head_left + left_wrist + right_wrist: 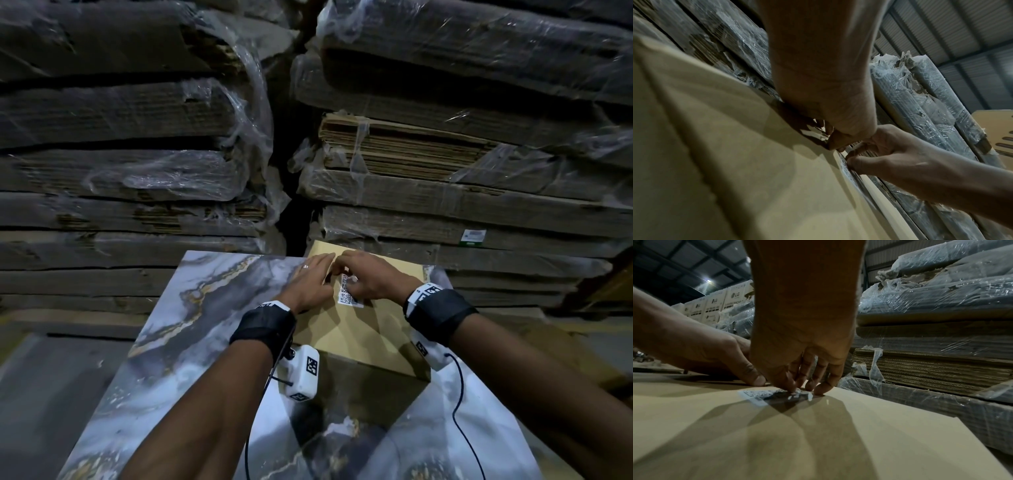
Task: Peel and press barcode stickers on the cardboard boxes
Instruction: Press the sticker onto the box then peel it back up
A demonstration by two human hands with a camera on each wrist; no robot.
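Two hands meet on one barcode sticker [346, 294] lying on top of the single cardboard box [359, 329]. The right hand [368, 277] presses bent fingertips [819, 390] onto its far end, likely to bond it; no grip closes around it. The left hand [310, 282] lies flat just beside, fingers straight, apparently steadying the box on the marble-patterned counter [191, 329]. Many wrapped cardboard bundles [445, 192] stand behind.

left hand [310, 279], right hand [368, 277] (fingertips pressing down)
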